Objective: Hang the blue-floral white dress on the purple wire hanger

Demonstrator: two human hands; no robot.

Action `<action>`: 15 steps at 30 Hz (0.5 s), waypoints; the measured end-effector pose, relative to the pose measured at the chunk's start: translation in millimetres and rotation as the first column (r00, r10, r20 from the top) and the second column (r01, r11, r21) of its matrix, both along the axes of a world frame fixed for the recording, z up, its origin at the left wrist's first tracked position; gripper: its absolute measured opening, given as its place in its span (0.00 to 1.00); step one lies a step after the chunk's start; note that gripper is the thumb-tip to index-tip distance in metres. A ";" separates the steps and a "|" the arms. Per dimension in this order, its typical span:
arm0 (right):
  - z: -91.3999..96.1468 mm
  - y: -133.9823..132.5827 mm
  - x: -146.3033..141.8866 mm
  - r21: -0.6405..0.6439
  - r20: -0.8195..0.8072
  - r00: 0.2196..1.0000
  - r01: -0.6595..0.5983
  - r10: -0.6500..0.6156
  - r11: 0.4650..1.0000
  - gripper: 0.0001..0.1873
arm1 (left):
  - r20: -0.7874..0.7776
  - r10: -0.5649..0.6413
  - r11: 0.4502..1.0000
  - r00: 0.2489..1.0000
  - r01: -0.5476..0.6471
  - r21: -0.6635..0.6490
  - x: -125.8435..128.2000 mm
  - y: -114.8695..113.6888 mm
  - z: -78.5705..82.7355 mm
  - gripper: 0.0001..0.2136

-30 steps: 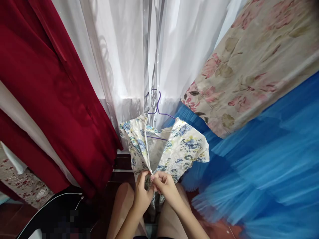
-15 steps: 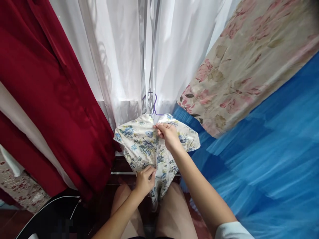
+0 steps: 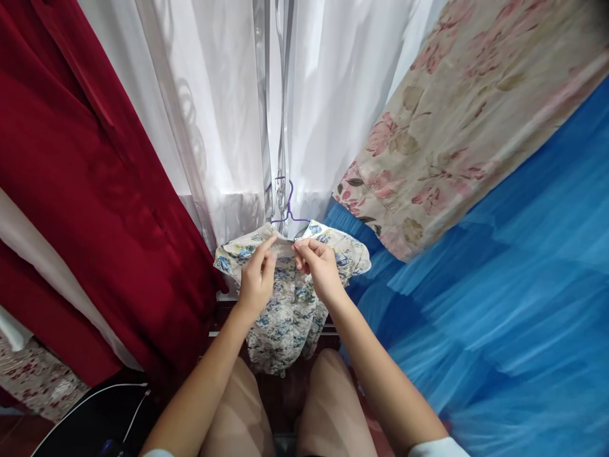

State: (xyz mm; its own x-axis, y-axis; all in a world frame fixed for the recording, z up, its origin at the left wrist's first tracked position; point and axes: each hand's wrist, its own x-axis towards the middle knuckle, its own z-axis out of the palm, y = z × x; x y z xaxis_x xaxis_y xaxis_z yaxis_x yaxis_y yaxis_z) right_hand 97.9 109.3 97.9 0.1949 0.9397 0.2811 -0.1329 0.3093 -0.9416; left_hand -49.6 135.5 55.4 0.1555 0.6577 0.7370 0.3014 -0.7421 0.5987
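While the small floral dress [image 3: 285,317] hangs on its purple hanger [image 3: 288,204] before the white curtain [image 3: 223,114], your left hand [image 3: 255,282] and right hand [image 3: 320,270] both pinch its neckline with closed fingers, close together; a red garment [image 3: 71,158] hangs at its left, blue tulle [image 3: 499,285] at its right.

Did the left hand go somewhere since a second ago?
Yes. The left hand climbed up the floral dress to its collar, ending close below the purple hanger.

You pinch thin, matt floral cotton dress [image 3: 285,304] on a glossy purple hanger [image 3: 288,206]; beside it, sheer blue tulle [image 3: 499,304].
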 end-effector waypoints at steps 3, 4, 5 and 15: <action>-1.0 0.6 2.2 0.003 0.061 0.998 -0.015 0.015 1.000 0.16 | -0.143 -0.060 0.998 0.988 0.061 0.006 9.5 15.7 39.0 0.12; -1.7 2.1 3.3 0.009 0.083 0.996 -0.015 0.014 1.000 0.17 | -0.154 -0.046 0.998 0.987 0.051 0.027 13.7 17.2 45.5 0.12; -2.7 4.1 4.4 0.020 0.107 0.994 -0.010 0.007 1.000 0.18 | -0.140 -0.017 0.998 0.990 0.025 0.052 17.5 17.6 49.5 0.12; -33.9 -7.6 27.1 -0.008 0.439 0.896 -0.075 0.071 0.997 0.20 | 0.571 0.330 0.941 0.752 -0.211 -0.266 -51.5 84.4 17.9 0.12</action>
State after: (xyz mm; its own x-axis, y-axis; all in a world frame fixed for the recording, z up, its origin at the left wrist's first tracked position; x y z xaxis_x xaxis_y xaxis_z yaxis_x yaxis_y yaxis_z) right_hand 125.1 101.7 64.0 -0.0186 0.9436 0.3304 0.2703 0.3229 -0.9070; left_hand -101.1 219.9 73.3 -0.4820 0.7285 0.4867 0.0093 -0.5512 0.8343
